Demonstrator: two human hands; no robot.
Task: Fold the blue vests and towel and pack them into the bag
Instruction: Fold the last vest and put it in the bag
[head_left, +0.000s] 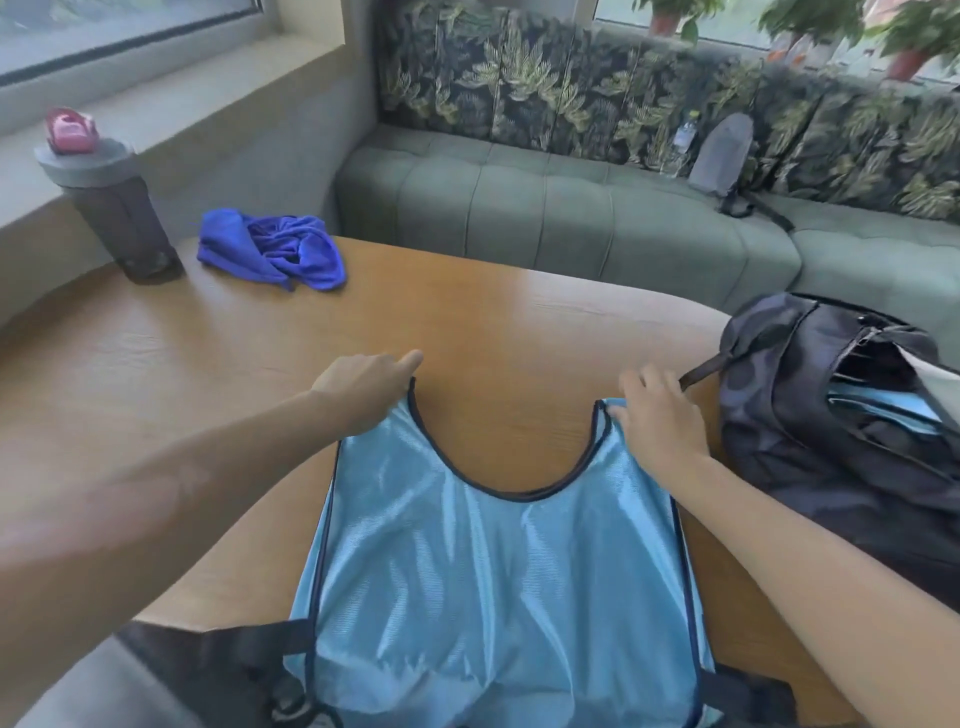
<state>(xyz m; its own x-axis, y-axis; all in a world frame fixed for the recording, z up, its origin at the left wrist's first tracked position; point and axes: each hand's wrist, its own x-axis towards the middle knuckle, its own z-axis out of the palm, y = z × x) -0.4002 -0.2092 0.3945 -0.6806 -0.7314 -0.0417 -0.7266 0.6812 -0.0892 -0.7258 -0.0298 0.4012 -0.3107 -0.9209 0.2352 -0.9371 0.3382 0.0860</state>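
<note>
While the wooden surface (467, 312) carries everything, my backpack (841, 415) sits unzipped at its right edge with light blue fabric inside. The light blue vest (493, 571) drapes over the near edge; my left fingers (400, 364) and right fingers (639, 395) each pinch a shoulder strap. The crumpled blue towel (275, 249) lies near the far left corner.

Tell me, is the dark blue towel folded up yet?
Not yet. The towel lies crumpled in a heap on the table, beside the dark bottle, with no hand on it.
</note>
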